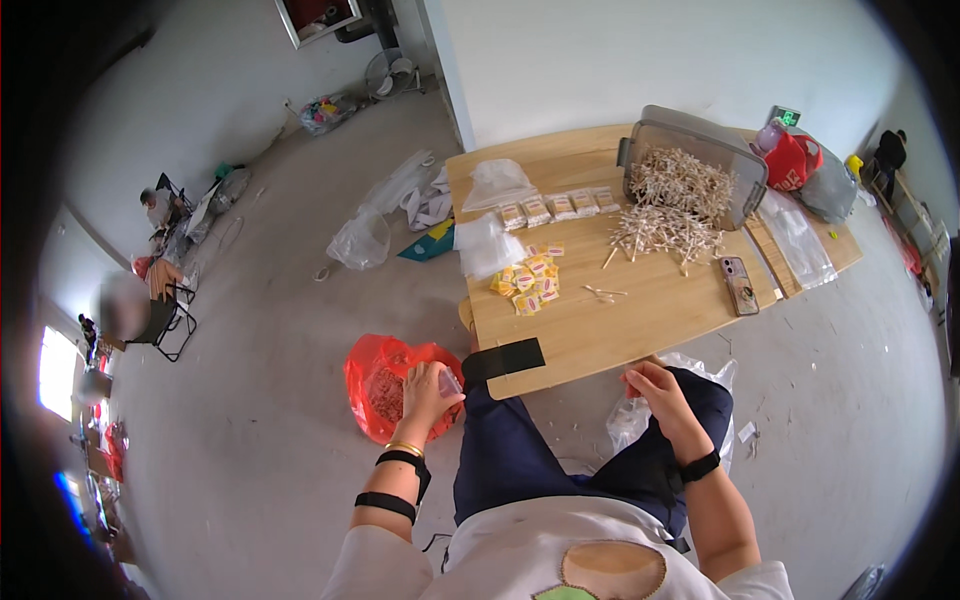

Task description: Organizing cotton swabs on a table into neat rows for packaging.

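Note:
My left hand [422, 400] is closed on a small clear plastic packet [450, 383], over a red plastic bag [362, 365] on the floor. Small pinkish pieces [384, 392] lie inside that bag. By the table's front edge, above my right knee, is my right hand [660, 395]. Its fingers are pinched together, and anything between them is too small to make out. A wooden table [590, 340] spreads in front of me. Many cotton swabs [670, 235] spill from a tipped grey plastic bin [750, 165] onto it, and a few loose swabs [604, 294] lie nearer.
Yellow and white labels [530, 280] are heaped at the table's left, below a row of filled packets [560, 207]. A phone [739, 286] lies to the right. Clear bags [490, 245] and a dark strip [510, 358] sit along the left edge. Other people sit far left.

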Tool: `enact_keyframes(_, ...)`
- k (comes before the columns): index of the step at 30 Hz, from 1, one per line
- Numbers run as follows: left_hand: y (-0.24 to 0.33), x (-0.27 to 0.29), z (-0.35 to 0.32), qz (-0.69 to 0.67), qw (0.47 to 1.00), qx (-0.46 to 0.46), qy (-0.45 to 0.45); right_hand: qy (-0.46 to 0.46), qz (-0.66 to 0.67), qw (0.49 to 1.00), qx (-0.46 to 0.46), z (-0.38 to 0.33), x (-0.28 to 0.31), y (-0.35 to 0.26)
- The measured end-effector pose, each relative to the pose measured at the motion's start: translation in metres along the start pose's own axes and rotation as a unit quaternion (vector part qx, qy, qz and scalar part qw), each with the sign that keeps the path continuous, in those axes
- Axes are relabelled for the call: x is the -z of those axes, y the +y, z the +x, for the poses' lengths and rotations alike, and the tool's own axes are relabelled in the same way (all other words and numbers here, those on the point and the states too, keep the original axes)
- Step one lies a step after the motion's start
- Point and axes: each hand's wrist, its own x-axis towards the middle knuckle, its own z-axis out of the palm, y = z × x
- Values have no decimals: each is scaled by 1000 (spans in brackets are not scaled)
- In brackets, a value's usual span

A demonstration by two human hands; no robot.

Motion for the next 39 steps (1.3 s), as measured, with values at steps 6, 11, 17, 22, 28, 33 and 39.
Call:
enact_keyframes(6, -10, -14, 25, -12, 999, -18, -43, 11, -11, 999, -37, 8, -4, 12)
enact_keyframes(11, -18, -25, 33, -37, 996, -59, -48, 12, -11, 998, -57, 16, 0, 23)
enact_keyframes(17, -9, -23, 44, -110, 987, -104, -47, -6, -14, 997, -82, 22, -13, 29)
enact_keyframes(22, 15, -24, 51, -94, 986, -128, -55, -24, -30, 994, -99, 20, -15, 31)
enact_keyframes(28, 26, -10, 51, -50, 992, -105, -57, -23, -3, 995, -100, 17, -6, 35)
enact_keyframes(33, 2, -13, 50, -5, 986, -119, -120, -28, 2, 994, -104, 16, 1, 39)
enact_keyframes(39, 11, -13, 51, -9, 986, -146, -84, -19, -24, 994, -102, 20, -5, 45)
